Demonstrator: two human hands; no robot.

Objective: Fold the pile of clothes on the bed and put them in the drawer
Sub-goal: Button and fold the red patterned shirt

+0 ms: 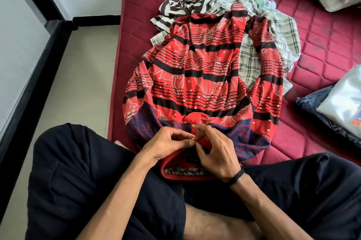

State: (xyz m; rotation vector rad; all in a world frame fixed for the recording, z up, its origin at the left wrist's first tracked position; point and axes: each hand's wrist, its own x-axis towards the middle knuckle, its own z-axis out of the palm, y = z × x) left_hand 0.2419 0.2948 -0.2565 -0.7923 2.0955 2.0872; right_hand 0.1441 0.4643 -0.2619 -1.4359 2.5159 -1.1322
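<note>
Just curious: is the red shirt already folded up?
No, the red shirt lies spread out on the bed, and both hands pinch its collar placket.

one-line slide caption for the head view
Both hands, left and right, pinch the collar placket of a red patterned shirt spread on the maroon mattress.

A red shirt (197, 75) with black bands, thin black lines and white leaf outlines lies spread front-up on the maroon bed (322, 48), its collar end nearest, its hem running far. A navy speckled band crosses the chest. The red collar is turned open near the bottom, showing a dark patterned inner strip. Beyond it, at the far end, sits the pile: a black-and-white striped garment (181, 5) on the left and a crumpled pale plaid shirt (273, 30) on the right, partly under the red one.
</note>
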